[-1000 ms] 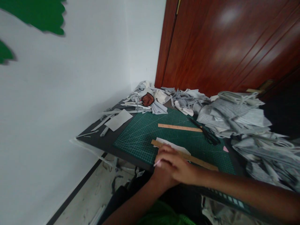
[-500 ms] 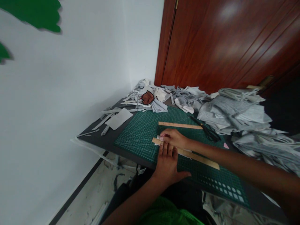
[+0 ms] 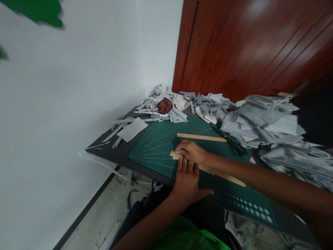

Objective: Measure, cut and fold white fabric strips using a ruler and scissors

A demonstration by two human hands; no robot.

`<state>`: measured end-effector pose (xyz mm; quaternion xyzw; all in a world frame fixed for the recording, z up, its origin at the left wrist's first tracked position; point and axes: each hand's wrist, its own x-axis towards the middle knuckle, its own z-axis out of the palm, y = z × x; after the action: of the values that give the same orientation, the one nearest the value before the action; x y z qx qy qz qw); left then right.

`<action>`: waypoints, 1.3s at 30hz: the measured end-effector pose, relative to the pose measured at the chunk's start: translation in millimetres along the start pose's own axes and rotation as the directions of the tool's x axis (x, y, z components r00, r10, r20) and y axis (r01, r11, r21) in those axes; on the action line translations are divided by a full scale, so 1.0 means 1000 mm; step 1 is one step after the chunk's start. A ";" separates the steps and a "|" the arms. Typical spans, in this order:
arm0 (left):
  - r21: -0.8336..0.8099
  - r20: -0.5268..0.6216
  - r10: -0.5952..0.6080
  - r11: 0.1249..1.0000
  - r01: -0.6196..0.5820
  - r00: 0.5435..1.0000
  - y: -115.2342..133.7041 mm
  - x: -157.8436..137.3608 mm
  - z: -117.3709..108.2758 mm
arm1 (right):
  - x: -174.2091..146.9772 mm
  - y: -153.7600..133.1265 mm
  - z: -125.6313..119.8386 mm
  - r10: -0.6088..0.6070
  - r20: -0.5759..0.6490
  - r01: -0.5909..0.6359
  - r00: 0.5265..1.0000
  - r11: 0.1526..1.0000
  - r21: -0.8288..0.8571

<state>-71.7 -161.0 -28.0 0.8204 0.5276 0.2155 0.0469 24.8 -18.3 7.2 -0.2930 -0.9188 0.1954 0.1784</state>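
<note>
My left hand [image 3: 186, 182] presses its outstretched fingers down on a wooden ruler [image 3: 231, 178], with the thumb spread off to the right. Beneath the ruler, a small piece of white fabric [image 3: 208, 169] shows along its edges. My right hand [image 3: 191, 151] is closed just beyond the left fingertips, at the fabric by the ruler's left end. What its fingers pinch is hidden, apart from a tiny pinkish spot. All of this lies on a green cutting mat [image 3: 153, 149].
A second wooden ruler [image 3: 201, 137] lies farther back, near black scissors [image 3: 231, 142]. Grey fabric stacks [image 3: 262, 121] fill the right side, and scraps [image 3: 177, 104] are heaped along the back. A white sheet [image 3: 132, 129] lies left of the mat; a small pink piece [image 3: 252, 160] lies right.
My right hand has shifted slightly along the fabric by the ruler's end, its fingers more curled over. My left hand keeps its place on the ruler. The view has tilted a little.
</note>
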 end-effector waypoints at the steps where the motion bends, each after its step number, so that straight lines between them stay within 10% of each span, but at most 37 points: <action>1: 0.004 0.007 -0.004 1.000 0.004 1.000 0.000 0.000 0.000 | 0.000 -0.002 -0.001 -0.006 0.006 0.006 1.000 1.000 -0.006; 39: -0.009 0.054 0.000 1.000 0.000 0.999 0.001 0.001 -0.001 | 0.005 0.005 -0.011 -0.015 0.012 0.013 1.000 0.991 0.135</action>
<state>-71.3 -160.5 -26.4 0.8257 0.5250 0.1957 0.0650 28.1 -9.2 15.4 -0.2725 -0.9067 0.2575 0.1932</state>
